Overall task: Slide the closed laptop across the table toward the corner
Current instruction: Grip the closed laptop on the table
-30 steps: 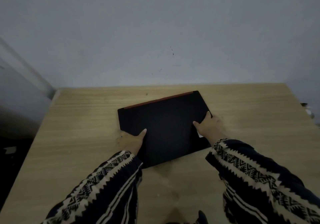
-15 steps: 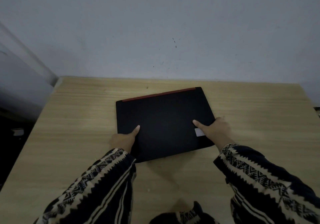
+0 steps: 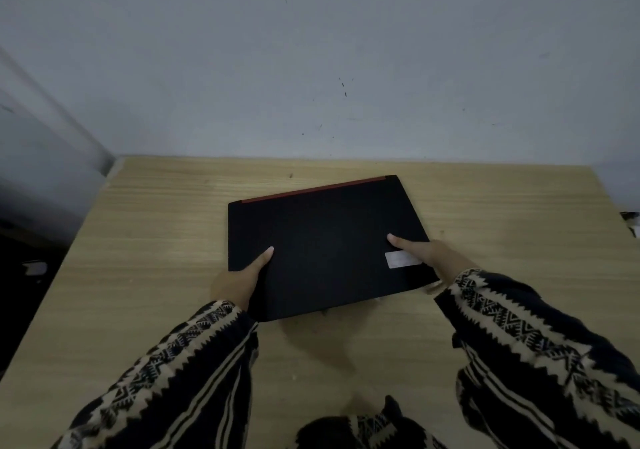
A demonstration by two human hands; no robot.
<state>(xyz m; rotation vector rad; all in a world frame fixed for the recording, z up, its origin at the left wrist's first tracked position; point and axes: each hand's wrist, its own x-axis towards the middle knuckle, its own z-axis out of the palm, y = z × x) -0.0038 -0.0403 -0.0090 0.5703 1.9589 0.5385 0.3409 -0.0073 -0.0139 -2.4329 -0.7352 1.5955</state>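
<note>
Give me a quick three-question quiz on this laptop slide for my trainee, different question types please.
1. True or false: the laptop is closed and lies flat on the table.
2. Multiple choice: where does the right hand hold the laptop? A) at its red far edge B) at its right side, thumb on the lid C) it hangs above, not touching
3. Fill in: the pale sticker sits on the lid nearest the ____ hand.

Key
1. True.
2. B. The left hand grips the left side the same way, thumb on top.
3. Right.
</note>
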